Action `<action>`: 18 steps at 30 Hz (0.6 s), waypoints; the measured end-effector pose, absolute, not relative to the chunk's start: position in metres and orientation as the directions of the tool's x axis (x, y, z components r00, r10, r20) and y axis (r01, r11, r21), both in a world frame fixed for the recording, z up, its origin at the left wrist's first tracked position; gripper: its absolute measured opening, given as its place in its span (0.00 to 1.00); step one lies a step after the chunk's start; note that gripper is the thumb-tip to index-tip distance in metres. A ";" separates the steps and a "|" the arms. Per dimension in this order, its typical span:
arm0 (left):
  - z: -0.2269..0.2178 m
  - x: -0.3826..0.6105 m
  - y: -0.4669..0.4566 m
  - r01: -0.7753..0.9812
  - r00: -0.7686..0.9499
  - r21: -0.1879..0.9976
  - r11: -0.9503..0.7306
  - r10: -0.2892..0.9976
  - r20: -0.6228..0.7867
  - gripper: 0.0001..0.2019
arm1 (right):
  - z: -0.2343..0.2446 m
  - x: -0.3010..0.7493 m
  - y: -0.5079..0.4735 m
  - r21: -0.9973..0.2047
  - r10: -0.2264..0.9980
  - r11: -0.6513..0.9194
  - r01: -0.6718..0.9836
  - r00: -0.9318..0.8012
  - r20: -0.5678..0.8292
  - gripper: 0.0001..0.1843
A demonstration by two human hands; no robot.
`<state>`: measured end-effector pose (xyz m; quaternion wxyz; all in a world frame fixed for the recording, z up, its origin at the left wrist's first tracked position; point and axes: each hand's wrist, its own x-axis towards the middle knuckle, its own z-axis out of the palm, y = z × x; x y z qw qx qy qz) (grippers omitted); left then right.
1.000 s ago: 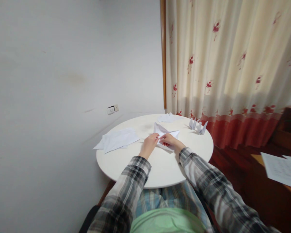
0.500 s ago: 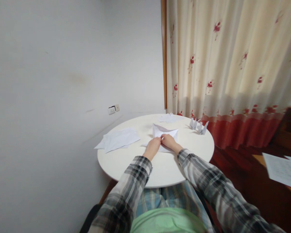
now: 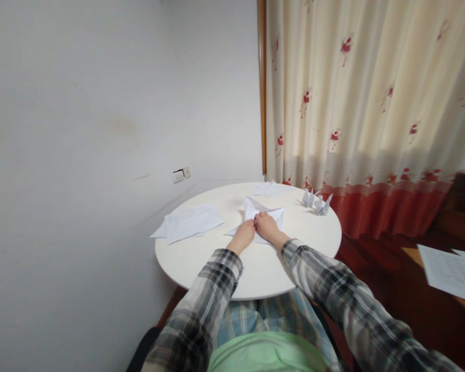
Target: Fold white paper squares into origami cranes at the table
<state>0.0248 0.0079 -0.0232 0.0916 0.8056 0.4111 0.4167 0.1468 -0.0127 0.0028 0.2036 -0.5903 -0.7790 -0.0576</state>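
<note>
A creased sheet of white paper (image 3: 273, 214) lies on the round white table (image 3: 263, 268), its corners lifting a little off the surface. Over its middle, my left hand (image 3: 245, 235) and my right hand (image 3: 266, 226) meet with fingertips close together. Both hands are closed in a pinch on the paper. The exact fold between the fingers is hidden by the hands.
Loose white sheets (image 3: 194, 223) lie on the table's left side, with more paper (image 3: 271, 189) at the back. Folded paper cranes (image 3: 323, 205) stand at the right rim. A wall (image 3: 101, 181) borders the left, and a curtain (image 3: 364, 103) hangs behind.
My right hand has shifted slightly left, closer over my left hand's fingertips. The paper's far edge has changed shape a little. The other things stay where they were.
</note>
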 end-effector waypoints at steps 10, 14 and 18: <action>0.013 0.029 -0.019 0.925 0.332 0.069 -0.373 0.884 0.331 0.17 | 0.008 0.146 -0.008 -0.116 0.929 0.265 0.957 -0.221 0.296 0.16; 0.016 0.030 -0.023 0.937 0.337 -0.034 -0.349 0.870 0.361 0.16 | 0.009 0.143 -0.011 -0.143 0.898 0.319 0.937 -0.250 0.363 0.15; 0.008 0.028 -0.018 0.901 0.403 0.013 -0.434 0.848 0.343 0.16 | 0.004 0.141 -0.011 -0.160 0.872 0.409 0.898 -0.333 0.360 0.15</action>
